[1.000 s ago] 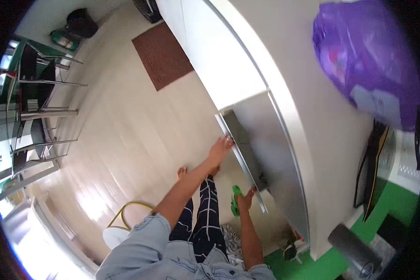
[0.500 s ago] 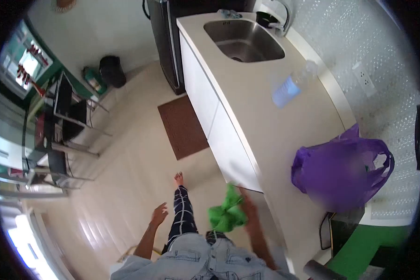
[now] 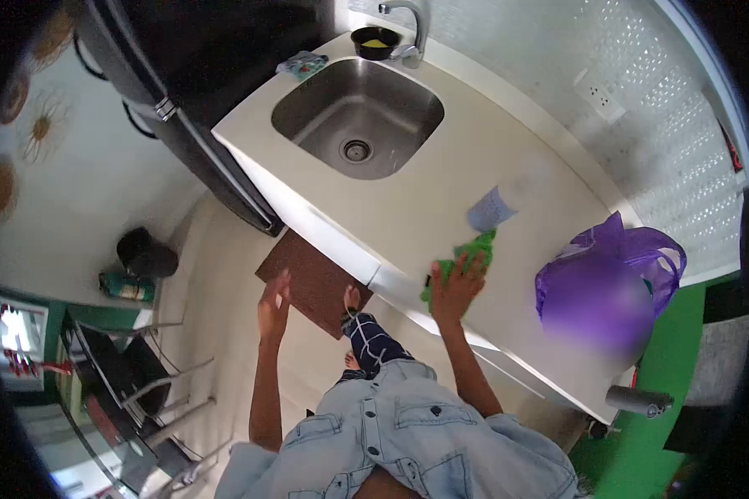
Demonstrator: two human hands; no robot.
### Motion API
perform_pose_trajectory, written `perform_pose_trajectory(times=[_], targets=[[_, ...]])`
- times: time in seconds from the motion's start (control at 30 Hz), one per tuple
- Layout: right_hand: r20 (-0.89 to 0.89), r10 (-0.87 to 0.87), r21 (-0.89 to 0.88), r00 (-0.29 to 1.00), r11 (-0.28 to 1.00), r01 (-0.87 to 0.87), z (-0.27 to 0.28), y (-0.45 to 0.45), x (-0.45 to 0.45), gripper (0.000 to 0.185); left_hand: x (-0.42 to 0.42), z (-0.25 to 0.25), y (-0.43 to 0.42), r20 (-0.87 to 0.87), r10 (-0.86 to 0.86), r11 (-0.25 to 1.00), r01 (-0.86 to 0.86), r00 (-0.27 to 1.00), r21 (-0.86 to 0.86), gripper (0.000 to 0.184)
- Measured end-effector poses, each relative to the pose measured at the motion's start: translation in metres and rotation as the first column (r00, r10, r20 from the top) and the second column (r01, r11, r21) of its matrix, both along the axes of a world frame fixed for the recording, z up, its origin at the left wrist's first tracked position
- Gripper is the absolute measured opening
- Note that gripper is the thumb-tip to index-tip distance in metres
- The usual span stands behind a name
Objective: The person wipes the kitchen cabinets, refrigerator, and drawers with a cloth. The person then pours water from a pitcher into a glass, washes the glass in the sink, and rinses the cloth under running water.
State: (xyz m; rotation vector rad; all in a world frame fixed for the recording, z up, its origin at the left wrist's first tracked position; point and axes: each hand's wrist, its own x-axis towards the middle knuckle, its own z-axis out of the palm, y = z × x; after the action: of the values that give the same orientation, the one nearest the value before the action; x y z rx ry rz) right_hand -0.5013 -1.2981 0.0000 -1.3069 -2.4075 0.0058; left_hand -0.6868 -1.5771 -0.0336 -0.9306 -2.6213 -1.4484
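Note:
My right hand (image 3: 458, 289) rests over a bunched green cloth (image 3: 477, 245) on the countertop, its fingers bent around and pressing on it. Just beyond the cloth is a transparent bottle with a pale blue label (image 3: 491, 209); its upper part is faint and blurred. My left hand (image 3: 274, 306) hangs in the air in front of the counter, over the brown mat, with its fingers stretched out and nothing in it.
The beige countertop (image 3: 408, 220) holds a steel sink (image 3: 358, 121) with a faucet (image 3: 418, 33). Beside them are a black bowl (image 3: 374, 43) and a patterned cloth (image 3: 302, 65). A purple plastic bag (image 3: 595, 291) stands at the right. A dark refrigerator (image 3: 183, 75) adjoins the counter.
My right hand has carried the green cloth from beside the counter onto its top. My left hand has risen. The view has turned and come nearer the sink.

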Motion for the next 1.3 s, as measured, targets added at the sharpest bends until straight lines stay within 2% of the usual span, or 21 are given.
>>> perform_pose_trajectory(times=[0.1,0.2,0.23,0.37,0.5,0.6,0.73,0.8,0.83,0.87,0.93,1.0,1.03,1.07,1.1,1.13,1.17,1.2,1.23,1.27,1.3], targets=[[-0.039,0.009,-0.071,0.999,0.997,-0.012,0.021,-0.014,-0.060,0.076,-0.059,0.070,0.090,-0.072,-0.141,0.972,0.152,0.987,0.179,0.025],[-0.084,-0.041,-0.112,0.996,0.993,0.031,0.026,0.002,-0.130,0.077,-0.097,0.120,0.144,-0.045,-0.238,0.951,0.242,0.970,0.191,0.027],[-0.097,-0.065,-0.126,0.993,0.991,0.052,0.028,0.011,-0.147,0.078,-0.115,0.106,0.156,-0.202,-0.254,0.940,0.291,0.946,0.181,0.031],[-0.128,-0.313,-0.081,0.941,0.949,0.305,0.030,0.098,-0.223,0.079,-0.157,0.103,0.145,0.008,-0.353,0.934,0.352,0.936,0.060,0.030],[-0.190,-0.500,-0.007,0.845,0.861,0.509,0.022,0.210,-0.280,0.075,-0.194,0.089,0.089,0.077,-0.134,0.988,0.139,0.988,-0.067,0.027],[-0.210,-0.516,0.036,0.830,0.844,0.535,0.008,0.298,-0.317,0.065,-0.220,0.080,0.037,0.127,0.079,0.997,-0.079,0.989,-0.005,0.023],[-0.329,-0.298,0.218,0.896,0.899,0.379,-0.013,0.374,-0.379,0.047,-0.267,0.099,0.030,0.198,0.236,0.971,-0.237,0.951,-0.017,0.022],[-0.569,-0.022,0.135,0.822,0.983,0.120,-0.002,0.363,-0.414,0.032,-0.308,0.107,0.060,0.091,0.100,0.994,-0.096,0.991,-0.043,0.021],[-0.614,0.062,0.207,0.787,0.975,0.084,-0.012,0.351,-0.434,0.030,-0.331,0.115,0.072,0.030,0.014,0.997,-0.012,0.999,-0.071,0.021],[-0.676,0.096,0.074,0.731,0.995,-0.062,-0.028,0.349,-0.445,0.033,-0.357,0.108,0.088,0.078,-0.052,0.998,0.054,0.996,-0.013,0.020],[-0.887,-0.233,-0.379,0.399,0.860,-0.341,0.001,0.319,-0.423,0.037,-0.385,0.130,0.139,0.030,-0.257,0.966,0.257,0.966,0.008,0.021],[-0.926,-0.250,-0.291,0.282,0.950,-0.114,0.050,0.283,-0.366,0.039,-0.409,0.139,0.177,0.014,-0.391,0.920,0.391,0.920,0.014,0.020],[-0.969,-0.237,-0.240,0.077,0.970,-0.034,0.068,0.259,-0.338,0.037,-0.415,0.140,0.195,0.034,-0.448,0.894,0.447,0.893,0.023,0.019],[-0.957,-0.192,-0.139,0.217,0.961,0.241,0.073,0.237,-0.306,0.033,-0.418,0.140,0.215,0.058,-0.500,0.866,0.499,0.864,0.032,0.018],[-0.914,-0.185,0.010,0.362,0.880,0.475,0.074,0.221,-0.278,0.034,-0.423,0.137,0.236,0.082,-0.545,0.838,0.543,0.834,0.046,0.017],[-0.830,-0.304,0.068,0.468,0.777,0.625,0.065,0.210,-0.249,0.040,-0.424,0.121,0.257,0.238,-0.609,0.793,0.578,0.756,0.193,0.014],[-0.725,-0.438,0.149,0.532,0.654,0.741,0.047,0.207,-0.225,0.047,-0.420,0.121,0.279,0.302,-0.633,0.772,0.611,0.713,0.176,0.016],[-0.526,-0.776,-0.005,0.349,0.413,0.911,0.005,0.216,-0.203,0.058,-0.408,0.121,0.303,0.362,-0.651,0.748,0.643,0.667,0.161,0.017],[-0.252,-0.965,-0.077,0.071,0.093,0.993,-0.031,0.231,-0.189,0.069,-0.399,0.119,0.325,0.418,-0.666,0.721,0.677,0.618,0.148,0.020],[-0.107,-0.994,-0.203,0.022,0.043,0.978,-0.010,0.242,-0.192,0.080,-0.389,0.118,0.344,0.445,-0.690,0.687,0.710,0.571,0.154,0.023],[-0.094,-0.996,-0.178,0.003,0.020,0.984,-0.011,0.269,-0.182,0.078,-0.379,0.116,0.365,0.466,-0.713,0.652,0.740,0.524,0.165,0.028]])
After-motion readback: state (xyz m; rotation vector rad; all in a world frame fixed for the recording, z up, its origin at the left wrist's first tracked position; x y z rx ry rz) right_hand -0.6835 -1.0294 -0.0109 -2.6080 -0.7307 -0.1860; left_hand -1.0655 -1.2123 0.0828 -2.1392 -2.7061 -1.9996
